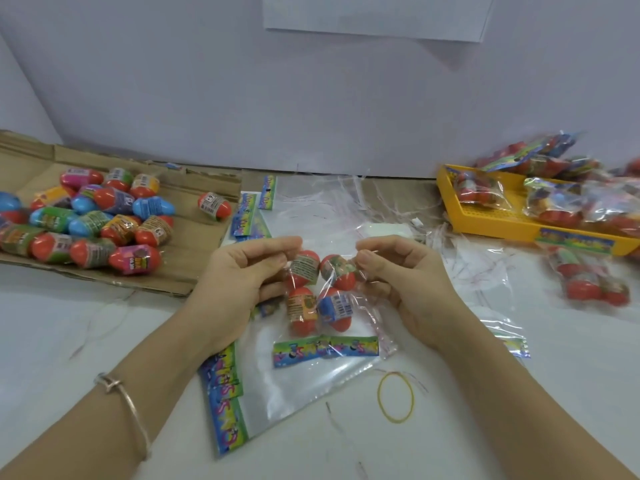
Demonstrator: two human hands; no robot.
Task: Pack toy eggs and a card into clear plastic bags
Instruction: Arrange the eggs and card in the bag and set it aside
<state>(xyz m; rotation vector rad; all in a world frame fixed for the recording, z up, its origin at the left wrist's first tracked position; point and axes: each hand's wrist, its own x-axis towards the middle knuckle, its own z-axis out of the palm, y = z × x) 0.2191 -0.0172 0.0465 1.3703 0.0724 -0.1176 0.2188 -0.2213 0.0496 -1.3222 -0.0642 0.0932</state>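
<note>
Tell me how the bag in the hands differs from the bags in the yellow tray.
The held bag is pinched at its top by the left hand and right hand; the tray bags lie untouched, heaped in the yellow tray. Both are clear plastic holding toy eggs.

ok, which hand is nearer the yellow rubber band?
Right. The right hand is just beyond the rubber band; the left hand is farther, off to the band's left. Both pinch the top of the bag.
</note>
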